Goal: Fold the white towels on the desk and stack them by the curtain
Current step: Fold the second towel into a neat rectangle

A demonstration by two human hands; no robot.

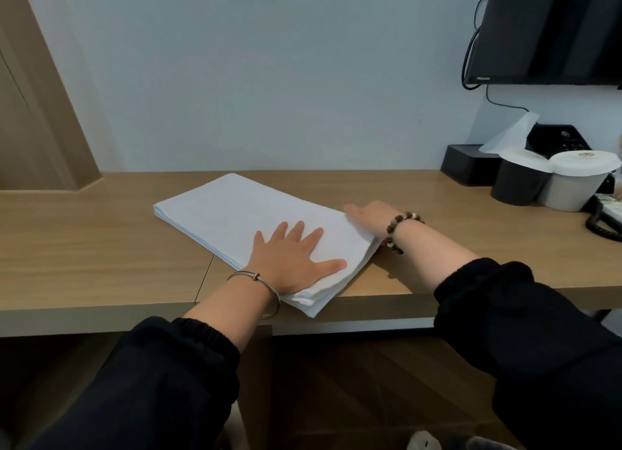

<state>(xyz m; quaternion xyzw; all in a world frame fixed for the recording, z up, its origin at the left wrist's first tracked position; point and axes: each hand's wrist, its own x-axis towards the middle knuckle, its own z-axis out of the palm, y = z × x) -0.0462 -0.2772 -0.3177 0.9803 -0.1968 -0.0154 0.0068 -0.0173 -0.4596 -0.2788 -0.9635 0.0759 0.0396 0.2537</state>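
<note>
While the wooden desk (101,241) runs the full width along a pale wall, a dark television (552,28) hangs above its right end and a brown wooden panel (33,113) stands at its far left corner.

A white towel (235,210), folded into a long rectangle of several layers, lies aslant on the middle of the desk. One short end points toward the back edge. The other reaches the front edge and slightly overhangs it.

Both arms wear black sleeves. The left hand (289,257) lies flat on the towel's near end, close to the front edge, with its fingers straight and spread and the palm pressing down. The right hand (370,219) is at the towel's right long edge. One digit lies along the top of the cloth and the rest are hidden under the layers, so I cannot tell whether it grips the cloth.

Toward the back right corner stand a black cup (518,183) and a pale cup (572,187), touching, each with a white lid. A black tissue box (464,163) sits just behind them, against the wall. A coiled black cord (602,227) lies at the right edge.

A metal bangle (266,288) circles the left wrist and a bead bracelet (400,227) the right.
</note>
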